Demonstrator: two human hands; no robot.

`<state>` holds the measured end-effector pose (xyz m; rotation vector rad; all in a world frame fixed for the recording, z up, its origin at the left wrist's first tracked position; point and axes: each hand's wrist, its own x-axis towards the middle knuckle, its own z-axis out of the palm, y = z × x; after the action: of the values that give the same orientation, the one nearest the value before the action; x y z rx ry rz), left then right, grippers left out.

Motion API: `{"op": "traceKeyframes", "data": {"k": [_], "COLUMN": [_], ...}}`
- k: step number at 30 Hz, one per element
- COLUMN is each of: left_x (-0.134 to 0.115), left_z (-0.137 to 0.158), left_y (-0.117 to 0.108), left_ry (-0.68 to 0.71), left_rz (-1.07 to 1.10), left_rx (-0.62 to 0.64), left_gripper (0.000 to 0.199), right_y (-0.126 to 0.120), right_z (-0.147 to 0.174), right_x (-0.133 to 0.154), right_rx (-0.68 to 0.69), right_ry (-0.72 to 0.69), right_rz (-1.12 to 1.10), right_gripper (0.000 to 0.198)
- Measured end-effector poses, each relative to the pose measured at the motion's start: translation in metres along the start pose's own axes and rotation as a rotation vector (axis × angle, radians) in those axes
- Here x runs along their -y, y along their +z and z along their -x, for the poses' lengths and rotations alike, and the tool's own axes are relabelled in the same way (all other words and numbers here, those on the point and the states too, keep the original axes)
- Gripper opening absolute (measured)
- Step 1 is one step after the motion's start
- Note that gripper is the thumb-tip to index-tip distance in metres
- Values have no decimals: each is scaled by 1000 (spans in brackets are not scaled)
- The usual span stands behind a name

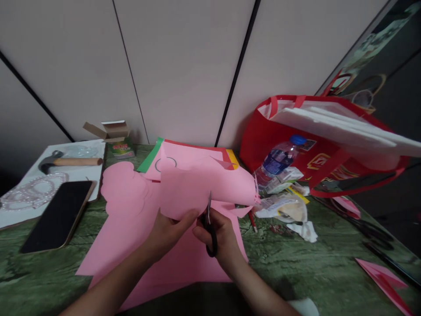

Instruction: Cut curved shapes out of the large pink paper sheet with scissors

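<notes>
My left hand [171,230] pinches the lower edge of a pink sheet of paper [184,188], thumb on top. Black-handled scissors [211,235] are in my right hand [222,239], close to my left fingertips. Their blades point away from me and lie against the sheet's lower edge; how far they have cut in I cannot tell. Larger pink paper sheets [187,263] lie flat under both hands. A stack of scalloped pink paper cut-outs [123,186] rests on these sheets at the left. Behind, a pink sheet with a drawn circle [166,164] tops green, red and yellow paper.
At left are a phone [59,215], a hammer [75,162], clear beads [36,188] and a small opened box [121,147]. A red bag [302,153] stands at right behind a water bottle [278,160]. Plastic wrappers [283,206] and a red pencil [253,221] lie nearby.
</notes>
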<state>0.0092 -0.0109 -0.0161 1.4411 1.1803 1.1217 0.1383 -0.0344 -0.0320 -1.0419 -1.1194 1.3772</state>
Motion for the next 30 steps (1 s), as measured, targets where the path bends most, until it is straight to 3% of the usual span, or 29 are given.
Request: {"op": "traceKeyframes", "data": {"k": [20, 30], "left_x": [-2, -6], "left_z": [-1, -2], "left_y": [1, 1], "left_ry": [-18, -23], "left_rz": [71, 85], "left_rx": [26, 94], "left_gripper": [13, 21], "right_y": [1, 1], "right_z": [1, 0], "right_x": [-2, 1], "right_rx": [-9, -35], "right_ry": [2, 29], "right_rz": [9, 21], "right_gripper": [19, 15]}}
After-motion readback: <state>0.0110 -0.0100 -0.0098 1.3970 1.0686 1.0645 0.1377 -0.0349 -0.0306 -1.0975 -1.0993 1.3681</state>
